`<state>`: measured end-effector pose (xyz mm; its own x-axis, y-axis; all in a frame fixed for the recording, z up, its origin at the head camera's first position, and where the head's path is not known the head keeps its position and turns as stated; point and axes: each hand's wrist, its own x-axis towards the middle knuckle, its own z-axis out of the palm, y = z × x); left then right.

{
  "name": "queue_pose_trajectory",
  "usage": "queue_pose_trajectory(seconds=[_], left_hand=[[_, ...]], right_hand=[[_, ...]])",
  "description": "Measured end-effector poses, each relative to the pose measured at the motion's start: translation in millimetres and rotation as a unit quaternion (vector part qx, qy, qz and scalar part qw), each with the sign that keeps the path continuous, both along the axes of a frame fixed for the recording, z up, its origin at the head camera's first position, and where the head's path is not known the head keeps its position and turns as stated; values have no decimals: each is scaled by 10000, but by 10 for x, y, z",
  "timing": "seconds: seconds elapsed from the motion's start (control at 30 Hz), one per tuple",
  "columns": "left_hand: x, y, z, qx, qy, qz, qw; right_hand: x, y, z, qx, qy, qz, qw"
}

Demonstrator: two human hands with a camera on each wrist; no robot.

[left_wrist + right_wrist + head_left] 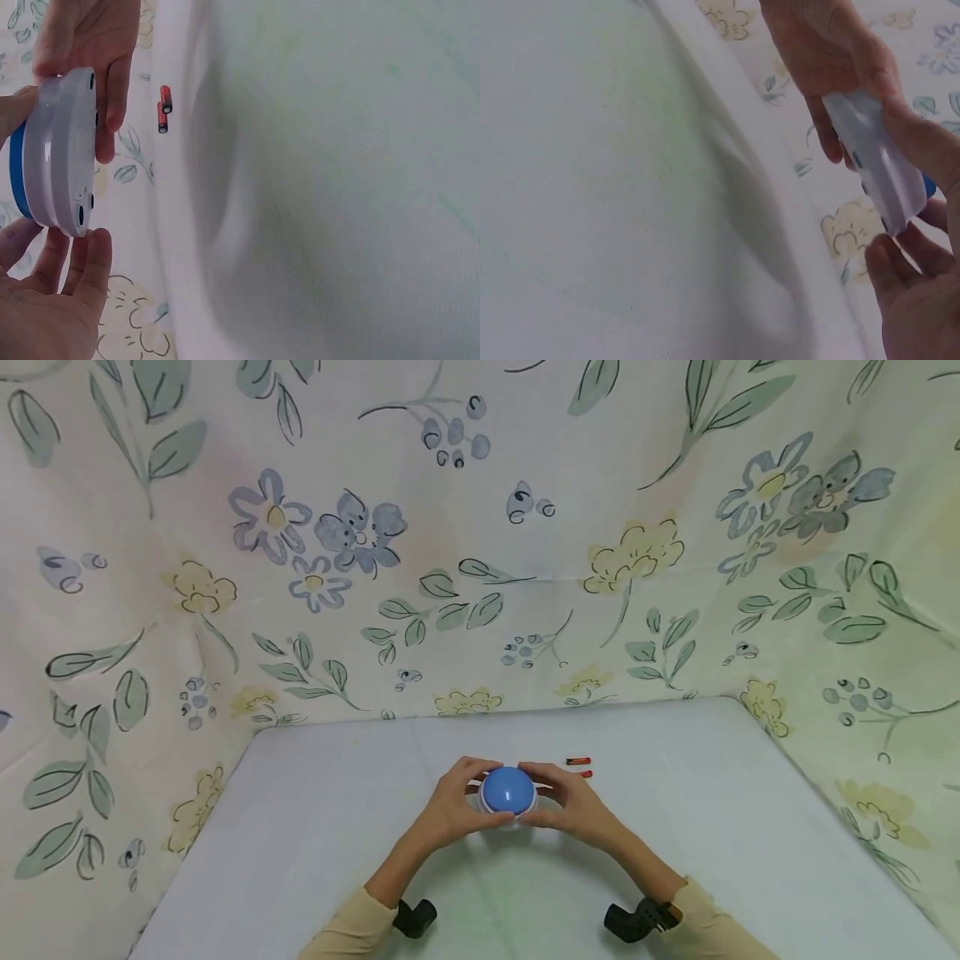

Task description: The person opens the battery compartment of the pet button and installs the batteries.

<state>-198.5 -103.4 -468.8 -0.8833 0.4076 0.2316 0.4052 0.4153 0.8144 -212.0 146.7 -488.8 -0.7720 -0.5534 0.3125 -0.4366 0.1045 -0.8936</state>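
Device [508, 789], blue-domed and white-bodied, is held between our left hand [448, 808] and right hand [582, 807], their curled fingers and thumbs pinching opposite sides, clear of the table [337, 827] and facing the middle of its far edge. We judge the step in hand to be steadying it; the next move calls for an even two-sided grip. Two red-and-black batteries [579, 761] lie nearer that edge, just beyond the right hand. We cannot tell whether the device's body contains any.
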Motion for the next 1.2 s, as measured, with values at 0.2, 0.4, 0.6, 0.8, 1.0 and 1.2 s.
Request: queue_pose_trajectory(seconds=[0.2, 0.4, 0.6, 0.8, 1.0, 1.2], left_hand=[[10, 16, 10, 67, -119, -113, 9998], [11, 46, 43, -171, -284, -93, 9994], [29, 18, 38, -194, -408, 31, 9990], [45, 1, 19, 43, -486, 64, 9988], [29, 7, 32, -71, -526, -84, 9986], [6, -13, 88, -132, -614, -313, 9975]], right_hand=[[34, 16, 12, 73, -76, -16, 9999], [61, -30, 47, -66, 71, -84, 9999], [54, -16, 28, -91, -112, 43, 9999], [52, -5, -19, -12, -122, 83, 9999], [56, -24, -27, -50, 16, -68, 10000], [41, -36, -49, -218, 117, -17, 9997]])
